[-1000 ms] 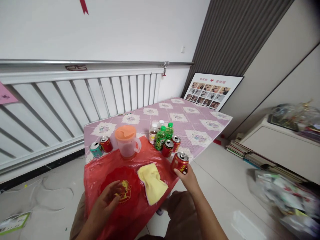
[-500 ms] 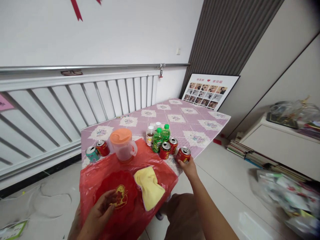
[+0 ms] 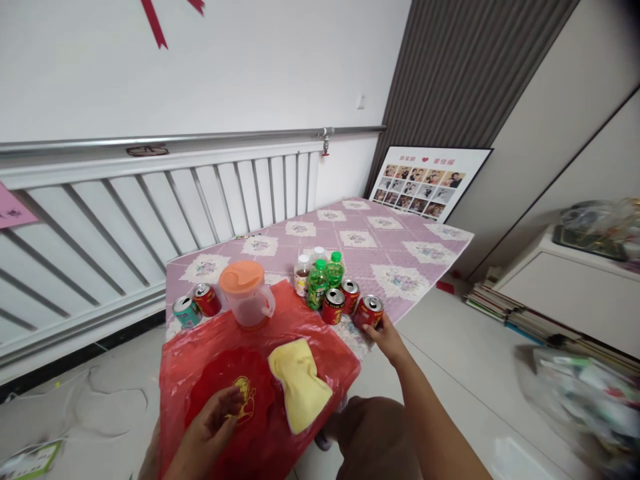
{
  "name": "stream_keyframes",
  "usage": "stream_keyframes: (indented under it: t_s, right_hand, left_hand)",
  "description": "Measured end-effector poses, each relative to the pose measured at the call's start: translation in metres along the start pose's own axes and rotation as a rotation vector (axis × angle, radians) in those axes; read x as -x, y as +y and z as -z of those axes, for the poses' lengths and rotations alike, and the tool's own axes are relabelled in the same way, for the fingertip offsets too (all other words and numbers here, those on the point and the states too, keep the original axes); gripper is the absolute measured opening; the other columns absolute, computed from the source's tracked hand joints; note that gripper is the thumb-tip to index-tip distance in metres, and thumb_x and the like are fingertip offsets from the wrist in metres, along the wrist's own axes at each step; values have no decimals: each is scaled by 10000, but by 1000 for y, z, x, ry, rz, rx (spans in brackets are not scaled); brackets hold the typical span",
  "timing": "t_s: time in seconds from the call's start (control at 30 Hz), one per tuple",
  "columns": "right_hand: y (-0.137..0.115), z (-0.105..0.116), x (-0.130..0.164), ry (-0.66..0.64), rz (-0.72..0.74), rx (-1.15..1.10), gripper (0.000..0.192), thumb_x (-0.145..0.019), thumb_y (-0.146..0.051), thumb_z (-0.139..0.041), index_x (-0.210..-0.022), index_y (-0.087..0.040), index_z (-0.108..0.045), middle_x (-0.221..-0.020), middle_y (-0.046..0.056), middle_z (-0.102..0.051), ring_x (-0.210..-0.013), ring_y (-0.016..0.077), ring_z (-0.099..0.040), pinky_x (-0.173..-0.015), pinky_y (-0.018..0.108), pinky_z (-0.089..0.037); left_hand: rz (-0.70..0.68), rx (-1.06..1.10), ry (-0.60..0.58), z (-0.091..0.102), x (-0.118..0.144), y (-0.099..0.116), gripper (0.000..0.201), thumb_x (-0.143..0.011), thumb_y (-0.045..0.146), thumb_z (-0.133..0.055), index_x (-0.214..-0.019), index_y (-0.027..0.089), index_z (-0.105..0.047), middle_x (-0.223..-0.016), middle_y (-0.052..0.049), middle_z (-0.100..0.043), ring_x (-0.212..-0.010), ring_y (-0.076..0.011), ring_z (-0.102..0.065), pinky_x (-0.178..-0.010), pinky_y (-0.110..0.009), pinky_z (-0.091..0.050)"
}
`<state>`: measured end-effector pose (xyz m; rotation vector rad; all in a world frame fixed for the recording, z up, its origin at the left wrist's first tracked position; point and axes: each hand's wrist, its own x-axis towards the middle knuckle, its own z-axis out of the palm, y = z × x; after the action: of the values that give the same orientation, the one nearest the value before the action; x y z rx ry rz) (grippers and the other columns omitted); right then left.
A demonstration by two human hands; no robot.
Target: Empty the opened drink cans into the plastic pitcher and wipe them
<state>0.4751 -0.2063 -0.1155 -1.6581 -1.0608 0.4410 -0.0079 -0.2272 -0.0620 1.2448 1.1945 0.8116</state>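
Observation:
My right hand reaches out to a red can standing on the purple patterned table, fingers around its near side. Just left of it stand two more red cans and a cluster of small bottles, two with green caps. My left hand rests with fingers spread on a round red plate with a gold emblem, lying on a red plastic sheet. A yellow cloth lies beside the plate.
A clear pitcher with an orange lid stands behind the plate, with a teal can and a red can to its left. A white radiator lines the wall. A photo board, stacked books and bags sit right.
My right hand carried the red can away from me and set it on the table beside the other red cans. My left hand stayed on the red plate.

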Motion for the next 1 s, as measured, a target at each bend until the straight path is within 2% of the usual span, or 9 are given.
stream_keyframes:
  t_s: [0.13,0.33,0.5,0.57,0.63,0.73,0.87,0.93,1.0]
  right_hand:
    - [0,3,-1,-29,-33,-65,634,-662,-447,-716,-1221,-209,-538,-1119,104,-716,-982,264,-670,-896,436,-528]
    - [1,-1,2,7,-87,-136,855,-607,-486,-729,-1357,-185,-451,-1221,142,-676,-1079,281,-647,-939,450,-508]
    - [-3,0,23,215,-201,-96,1010,-602,-567,-716,-1454,-178,-340,-1379,207,-547,-1205,333,-570,-974,499,-473]
    - [-10,-3,41,306,-235,-64,977,-663,-608,-667,-1463,-160,-330,-1392,227,-519,-1220,342,-555,-1001,514,-450]
    - [-20,-12,62,332,-234,-45,906,-704,-625,-635,-1435,-157,-376,-1334,206,-571,-1187,330,-580,-1022,504,-441]
    - [-39,-35,94,278,-219,-46,784,-743,-648,-601,-1349,-164,-490,-1145,147,-691,-1092,302,-649,-976,451,-500]
    - [-70,-73,121,109,-206,-55,619,-754,-655,-594,-1157,-187,-636,-1033,117,-752,-978,291,-707,-891,411,-568]
    - [-88,-89,129,24,-123,-37,545,-771,-623,-607,-1100,-193,-670,-1035,114,-761,-971,288,-717,-858,388,-590]
    - [-108,-104,138,-65,-14,-48,488,-812,-571,-606,-1127,-204,-672,-1054,107,-764,-975,275,-725,-813,356,-609]
  left_hand:
    - [3,-6,-11,-4,-2,0,598,-636,591,-785,-1094,222,-677,-1085,-116,-751,-1046,-288,-703,-947,-420,-575]
    - [9,-6,-37,-8,-4,-2,581,-656,570,-779,-1102,215,-664,-1111,-126,-735,-1075,-300,-686,-972,-460,-552]
    - [-25,23,-34,-9,-5,-8,481,-707,492,-763,-1095,224,-671,-1086,-112,-738,-1015,-282,-697,-938,-452,-560]
    - [-25,21,-30,-9,-5,-7,457,-720,453,-755,-1105,224,-670,-1098,-107,-736,-1031,-278,-691,-953,-445,-548]
    - [-31,20,-36,-10,-4,-4,434,-734,413,-740,-1116,218,-670,-1108,-105,-731,-1045,-272,-682,-968,-438,-533]
    - [-48,29,-41,-12,-3,3,403,-738,362,-725,-1102,199,-674,-1066,-106,-731,-1015,-259,-679,-950,-419,-527]
    - [-62,79,-31,-12,-2,10,396,-732,295,-703,-1110,183,-668,-1054,-107,-724,-992,-241,-674,-913,-380,-533]
    - [-69,93,-6,-9,-1,13,378,-739,271,-683,-1106,182,-671,-1065,-105,-722,-999,-233,-672,-905,-360,-536]
    - [-76,81,20,-2,-2,15,361,-753,267,-661,-1106,191,-675,-1068,-97,-727,-992,-227,-676,-895,-351,-544]
